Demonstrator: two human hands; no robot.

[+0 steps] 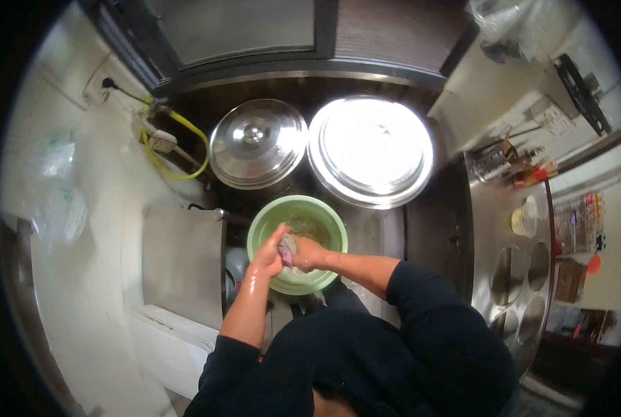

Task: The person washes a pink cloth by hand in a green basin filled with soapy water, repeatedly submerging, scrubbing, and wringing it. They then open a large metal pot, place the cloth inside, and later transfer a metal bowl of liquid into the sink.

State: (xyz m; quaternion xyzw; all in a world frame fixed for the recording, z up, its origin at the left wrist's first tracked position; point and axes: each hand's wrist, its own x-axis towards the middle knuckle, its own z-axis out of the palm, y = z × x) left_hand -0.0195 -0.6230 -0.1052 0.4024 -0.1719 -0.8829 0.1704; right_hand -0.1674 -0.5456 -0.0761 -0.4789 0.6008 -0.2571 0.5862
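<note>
A wet, bunched cloth (288, 244), greyish with a pink part, is pressed between my two hands. My left hand (270, 254) lies along its left side, fingers stretched forward, with the palm against it. From the other side my right hand (308, 254) is closed around the cloth. Both hands are over a light green plastic basin (296, 288), inside its rim. Cloudy water (310, 229) shows in the basin beyond the fingers. Wetness shines on my left forearm. The underside of the cloth is hidden by my hands.
Beyond the basin sit two round steel lids, a smaller one (258, 143) and a larger, glaring one (370, 151). A yellow hose (198, 133) loops at the left, near a metal cabinet (182, 255). At the right runs a steel counter (477, 219) with round openings.
</note>
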